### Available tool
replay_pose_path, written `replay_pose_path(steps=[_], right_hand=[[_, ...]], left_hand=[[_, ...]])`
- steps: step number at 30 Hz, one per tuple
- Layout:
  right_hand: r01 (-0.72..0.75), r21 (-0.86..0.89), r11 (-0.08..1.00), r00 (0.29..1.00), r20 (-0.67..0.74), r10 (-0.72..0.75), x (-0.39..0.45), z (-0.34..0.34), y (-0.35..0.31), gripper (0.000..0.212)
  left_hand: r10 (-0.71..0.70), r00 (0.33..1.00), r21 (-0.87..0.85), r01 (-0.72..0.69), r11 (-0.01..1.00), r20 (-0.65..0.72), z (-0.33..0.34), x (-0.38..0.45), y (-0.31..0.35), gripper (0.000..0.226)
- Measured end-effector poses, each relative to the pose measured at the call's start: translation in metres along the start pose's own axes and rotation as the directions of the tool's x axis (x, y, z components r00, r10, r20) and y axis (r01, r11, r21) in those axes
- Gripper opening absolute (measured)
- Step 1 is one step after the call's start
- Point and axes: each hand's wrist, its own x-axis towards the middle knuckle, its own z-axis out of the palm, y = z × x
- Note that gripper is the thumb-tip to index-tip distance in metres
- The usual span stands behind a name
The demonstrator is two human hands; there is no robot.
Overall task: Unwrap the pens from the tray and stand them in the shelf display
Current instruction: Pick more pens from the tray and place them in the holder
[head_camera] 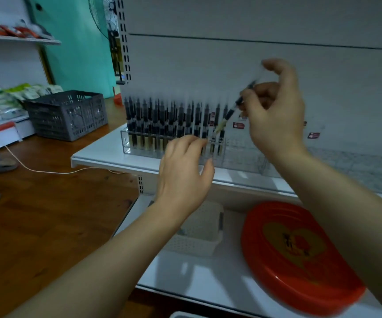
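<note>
Right hand (pixel 275 111) pinches a tilted pen (pixel 232 111), its lower tip over the clear display rack (pixel 242 157) on the upper shelf (pixel 107 152). Left hand (pixel 184 171) hangs relaxed, fingertips at the rack's near edge, holding nothing. Below right lies the red tray (pixel 300 255).

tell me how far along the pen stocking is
Well along. The left part of the clear display rack already holds rows of standing pens. The right hand pinches one tilted pen over the next slots, while the left hand reaches at the rack front. The rack's right part looks unfilled. The red tray on the lower shelf shows no pens, so this may be among the last.
</note>
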Motion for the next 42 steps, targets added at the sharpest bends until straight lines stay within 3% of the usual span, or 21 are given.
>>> replay_pose_path(steps=[7, 12, 17, 22, 26, 31, 35, 42], right_hand=[[0.095, -0.180, 0.979, 0.988, 0.134, -0.071, 0.013, 0.015, 0.004, 0.041], [0.135, -0.234, 0.963, 0.948, 0.312, -0.058, 0.001, 0.019, 0.010, 0.042], [0.112, -0.244, 0.963, 0.956, 0.292, -0.037, 0.004, 0.022, 0.014, 0.044], [0.252, -0.293, 0.922, 0.925, 0.354, -0.140, 0.005, 0.024, 0.011, 0.045], [0.212, -0.317, 0.924, 0.943, 0.315, -0.108, 0.001, 0.029, 0.005, 0.046], [0.110, -0.326, 0.939, 0.928, 0.372, 0.020, 0.005, 0.026, 0.002, 0.044], [0.151, -0.330, 0.932, 0.927, 0.373, -0.018, -0.006, 0.026, 0.007, 0.050], [0.184, -0.287, 0.940, 0.961, 0.256, -0.109, -0.035, 0.012, 0.016, 0.059]], left_hand=[[0.021, 0.998, 0.060, -0.018, 0.998, -0.052, 0.007, 0.001, -0.008, 0.043], [0.017, 0.997, 0.061, -0.012, 0.998, -0.075, 0.010, 0.003, -0.010, 0.041], [0.007, 0.995, 0.038, -0.003, 0.999, -0.101, 0.012, 0.003, -0.008, 0.038], [0.024, 0.996, 0.062, -0.019, 0.998, -0.088, 0.012, 0.002, -0.010, 0.038], [0.024, 0.995, 0.073, -0.017, 0.997, -0.102, 0.012, 0.002, -0.007, 0.045], [0.054, 0.991, 0.084, -0.044, 0.996, -0.119, 0.012, 0.001, -0.009, 0.044], [0.066, 0.992, 0.078, -0.058, 0.995, -0.106, 0.013, 0.001, -0.010, 0.042], [0.009, 0.994, -0.116, -0.022, 0.993, -0.111, 0.008, -0.011, -0.007, 0.037]])
